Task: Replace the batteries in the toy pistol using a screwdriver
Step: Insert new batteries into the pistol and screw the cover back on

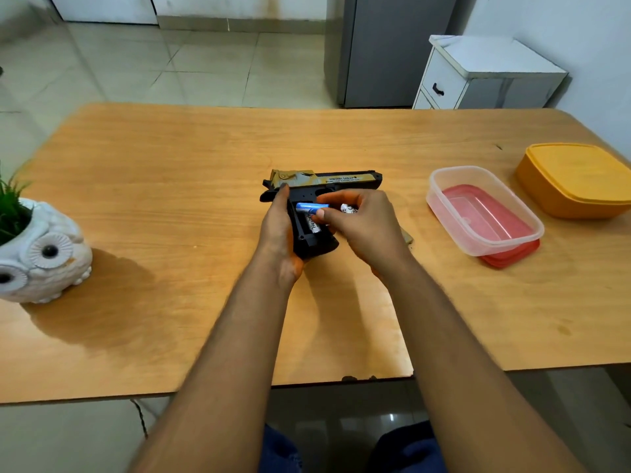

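Two hands mid-frame: left hand (278, 230) wraps the toy pistol (321, 186) grip, right hand (362, 221) pinches a blue battery (309, 207) over the open compartment, white battery (349, 209) tucked in its fingers.

I'm sitting in a room at home, working at a plain table.

I'm looking over a wooden table (170, 199) holding an owl-shaped planter (44, 254), a clear food container (485, 209) and an orange lidded container (577, 179); beyond it, pale floor tiles (205, 63), a grey fridge (386, 49) and a small white drawer cabinet (478, 73) are showing.
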